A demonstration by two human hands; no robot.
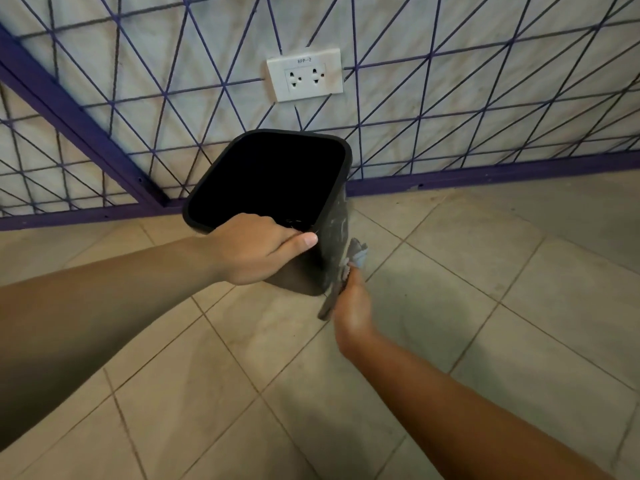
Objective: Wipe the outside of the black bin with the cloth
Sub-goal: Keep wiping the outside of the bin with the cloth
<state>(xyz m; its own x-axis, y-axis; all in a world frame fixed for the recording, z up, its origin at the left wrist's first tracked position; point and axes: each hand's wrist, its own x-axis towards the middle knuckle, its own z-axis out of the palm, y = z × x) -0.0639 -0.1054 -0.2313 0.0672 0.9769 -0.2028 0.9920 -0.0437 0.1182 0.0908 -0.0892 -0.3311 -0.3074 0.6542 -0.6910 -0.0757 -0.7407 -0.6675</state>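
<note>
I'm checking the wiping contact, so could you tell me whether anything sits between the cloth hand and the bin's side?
Only the cloth itself: the right hand presses it against the black bin, whose rim the left hand grips.

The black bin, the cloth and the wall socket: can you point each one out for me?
black bin [337,216]: head view, on its smeared outer side wall.
cloth [356,252]: head view, on the bunched grey top end.
wall socket [304,75]: head view, on the white faceplate's middle.
</note>
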